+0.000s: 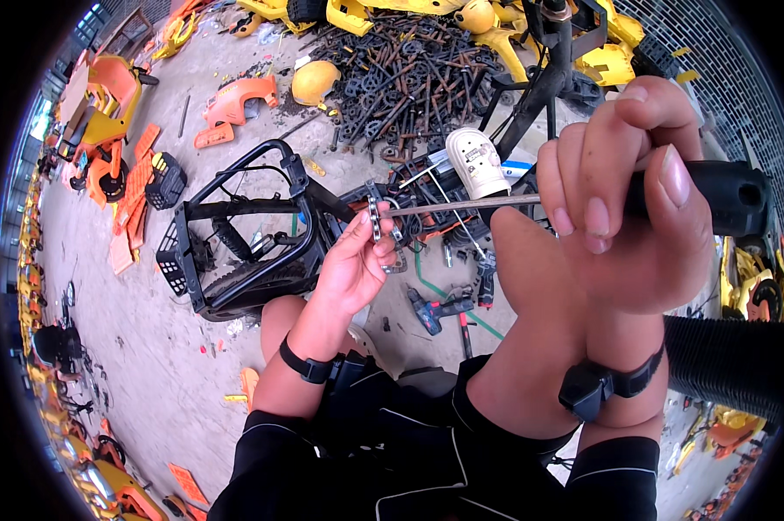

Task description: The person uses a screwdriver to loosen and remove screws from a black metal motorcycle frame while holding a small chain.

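My left hand [350, 265] pinches a short length of metal roller chain [375, 214], with the links hanging near the fingertips. My right hand [622, 191] is closed round the black handle [739, 198] of a long screwdriver. The screwdriver's thin shaft [461, 207] points left, its end at the chain; whether it passes through a link I cannot tell. Beneath the hands stands a black tubular frame [266, 286] with a wheel. A pale clog [477, 163] is on my foot beyond my right knee.
A cordless drill [435, 311] and a second power tool [486, 280] lie on the concrete floor between my legs. Ahead is a heap of dark, rusty metal parts [401, 82]. Orange panels [136, 204] and a yellow-orange body shell [110, 100] lie to the left. A black post [544, 78] rises right.
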The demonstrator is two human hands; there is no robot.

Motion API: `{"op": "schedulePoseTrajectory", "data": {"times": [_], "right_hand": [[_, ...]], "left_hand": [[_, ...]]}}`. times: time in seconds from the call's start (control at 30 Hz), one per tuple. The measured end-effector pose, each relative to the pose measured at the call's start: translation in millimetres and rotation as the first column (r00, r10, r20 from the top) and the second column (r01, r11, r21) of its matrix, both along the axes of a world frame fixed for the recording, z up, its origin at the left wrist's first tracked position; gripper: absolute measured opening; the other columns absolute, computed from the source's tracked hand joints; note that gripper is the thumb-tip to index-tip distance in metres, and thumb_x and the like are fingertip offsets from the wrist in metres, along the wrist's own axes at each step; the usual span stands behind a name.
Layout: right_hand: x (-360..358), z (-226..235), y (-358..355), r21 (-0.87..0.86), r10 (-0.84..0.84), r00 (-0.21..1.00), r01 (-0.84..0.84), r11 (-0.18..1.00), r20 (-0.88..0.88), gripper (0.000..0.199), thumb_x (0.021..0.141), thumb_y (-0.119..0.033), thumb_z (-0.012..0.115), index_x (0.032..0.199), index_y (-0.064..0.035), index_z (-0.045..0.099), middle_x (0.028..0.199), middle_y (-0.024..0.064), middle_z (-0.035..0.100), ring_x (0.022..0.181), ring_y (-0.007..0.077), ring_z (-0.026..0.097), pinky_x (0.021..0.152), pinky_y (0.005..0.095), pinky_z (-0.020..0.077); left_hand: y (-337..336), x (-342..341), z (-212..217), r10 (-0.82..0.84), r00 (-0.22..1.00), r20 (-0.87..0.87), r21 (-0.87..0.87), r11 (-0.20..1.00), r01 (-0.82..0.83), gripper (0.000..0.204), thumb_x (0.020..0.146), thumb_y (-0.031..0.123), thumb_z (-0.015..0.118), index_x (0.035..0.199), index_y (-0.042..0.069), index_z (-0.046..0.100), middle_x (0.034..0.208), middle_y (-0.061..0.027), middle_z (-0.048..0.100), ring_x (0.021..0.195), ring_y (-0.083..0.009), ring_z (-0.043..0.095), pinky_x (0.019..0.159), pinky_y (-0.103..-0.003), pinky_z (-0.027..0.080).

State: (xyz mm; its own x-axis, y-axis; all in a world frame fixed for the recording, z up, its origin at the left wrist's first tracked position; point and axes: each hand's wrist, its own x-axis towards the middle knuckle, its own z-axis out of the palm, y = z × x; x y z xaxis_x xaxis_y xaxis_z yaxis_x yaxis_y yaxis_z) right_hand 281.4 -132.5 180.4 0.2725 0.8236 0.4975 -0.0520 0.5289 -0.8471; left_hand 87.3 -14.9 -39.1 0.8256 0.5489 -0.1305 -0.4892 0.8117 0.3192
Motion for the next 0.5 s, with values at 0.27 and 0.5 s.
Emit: {"op": "schedulePoseTrajectory", "data": {"times": [0.27, 0.5], "right_hand": [[-7.6, 5.4, -3.1, -0.028, -0.01, 1.0, 0.01, 1.0, 0.018, 0.035, 0.099, -0.026, 0.052, 0.125, -0.0021, 0.051, 0.061, 0.0003, 0.051, 0.053, 0.008, 0.045, 0.054, 0.0252, 0.0397], [-17.0, 7.4, -6.7, -0.032, -0.022, 1.0, 0.023, 0.999, 0.016, 0.033, 0.098, -0.026, 0.056, 0.12, -0.002, 0.051, 0.057, 0.0001, 0.049, 0.051, 0.0086, 0.044, 0.052, 0.0256, 0.0381]], "left_hand": [[-3.1, 1.2, 3.4, 0.043, 0.995, -0.091, 0.038, 0.998, -0.04, 0.03, 0.106, 0.023, 0.048, 0.13, 0.007, 0.055, 0.102, -0.0056, 0.064, 0.075, -0.0109, 0.055, 0.065, -0.025, 0.046], [-3.1, 1.1, 3.4, 0.031, 0.995, -0.095, 0.077, 0.997, -0.023, 0.03, 0.105, 0.023, 0.05, 0.129, 0.007, 0.056, 0.103, -0.0049, 0.063, 0.076, -0.0107, 0.057, 0.065, -0.024, 0.046]]}}
